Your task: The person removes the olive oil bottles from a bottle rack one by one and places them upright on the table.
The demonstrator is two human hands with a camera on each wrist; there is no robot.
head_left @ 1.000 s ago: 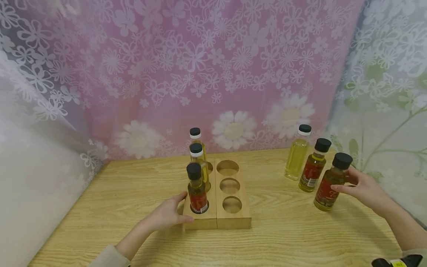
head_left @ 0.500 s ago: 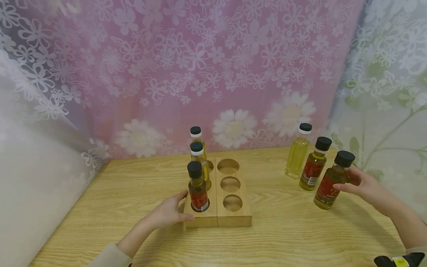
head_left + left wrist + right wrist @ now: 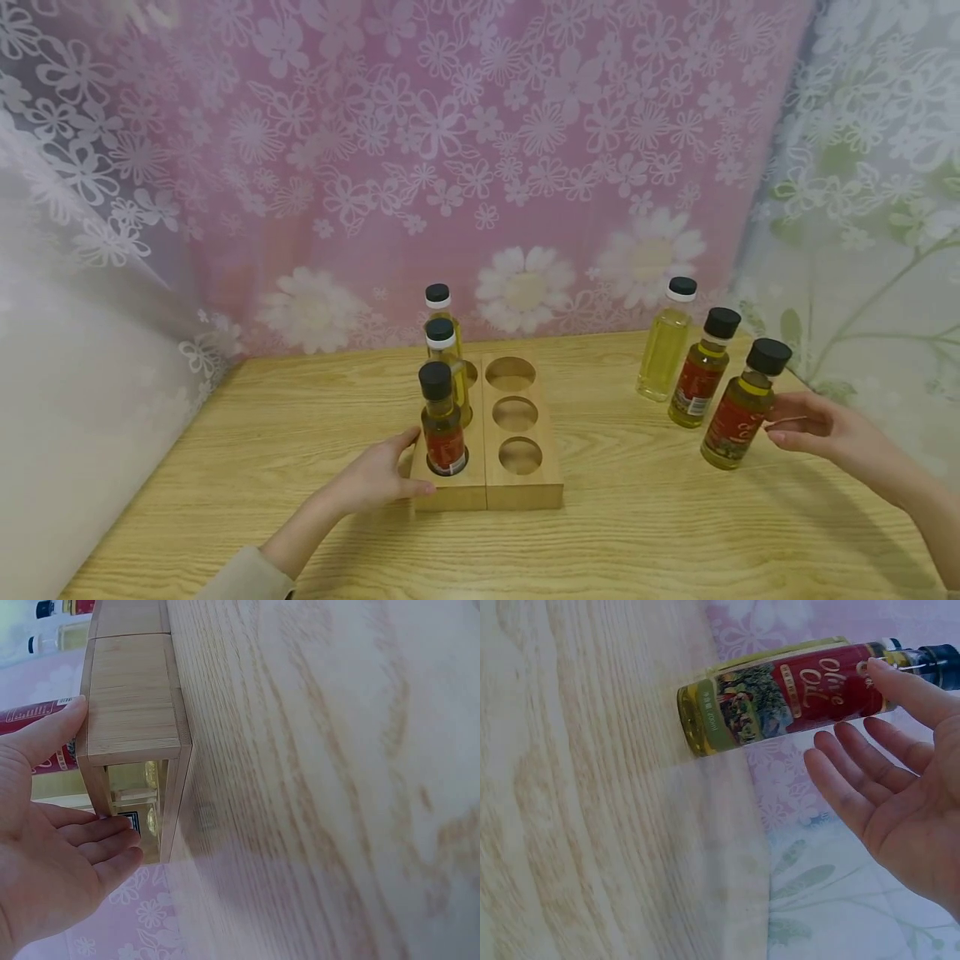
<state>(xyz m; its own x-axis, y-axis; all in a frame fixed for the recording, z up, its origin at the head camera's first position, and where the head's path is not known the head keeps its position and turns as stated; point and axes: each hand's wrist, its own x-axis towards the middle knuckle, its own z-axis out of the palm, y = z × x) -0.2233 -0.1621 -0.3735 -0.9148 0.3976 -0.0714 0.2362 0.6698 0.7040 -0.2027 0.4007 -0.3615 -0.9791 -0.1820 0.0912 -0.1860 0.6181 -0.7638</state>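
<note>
At the right of the table stands an olive oil bottle (image 3: 738, 421) with a red label and black cap. My right hand (image 3: 847, 433) is just to its right, fingers loosely spread and not wrapped round it; in the right wrist view the thumb overlaps the bottle's upper part. On the left, my left hand (image 3: 375, 479) grips the near left corner of a two-row wooden bottle rack (image 3: 522, 497), thumb at the front, fingers at the side opening. The rack's left row bears a red-labelled bottle (image 3: 445, 437) in front and two clear-glass oil bottles (image 3: 459, 387) behind.
Behind the olive oil bottle stand another red-labelled bottle (image 3: 699, 383) and a pale yellow oil bottle (image 3: 663, 354). Three round holes show in the rack's right row. A pink flowered curtain (image 3: 360, 167) hangs along the table's back edge.
My right hand has let go of the olive oil bottle and drawn back slightly to the right. The bottle stays standing in place. My left hand has kept its hold on the rack.
</note>
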